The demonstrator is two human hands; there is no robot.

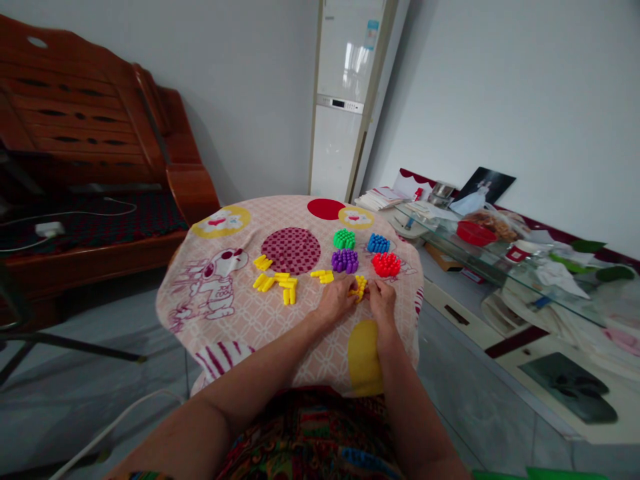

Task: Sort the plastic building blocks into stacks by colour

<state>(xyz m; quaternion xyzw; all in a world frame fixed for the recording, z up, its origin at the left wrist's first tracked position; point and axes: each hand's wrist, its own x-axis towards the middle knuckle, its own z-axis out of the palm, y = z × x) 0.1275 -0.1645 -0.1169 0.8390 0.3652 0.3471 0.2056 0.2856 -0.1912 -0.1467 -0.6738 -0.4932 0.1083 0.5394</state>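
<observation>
My left hand and my right hand meet at a small cluster of yellow pegs on the round table. The fingers of both hands are curled in at its two sides. Loose yellow pegs lie in groups to the left, one group just beyond my left hand and several more farther off. Past my hands stand bunches of pegs: a purple bunch, a green bunch, a blue bunch and a red bunch.
A patterned cloth covers the table. On the right runs a glass-topped cabinet crowded with papers, bags and a red bowl. At the left stands a wooden bench. A tall white air conditioner is in the corner.
</observation>
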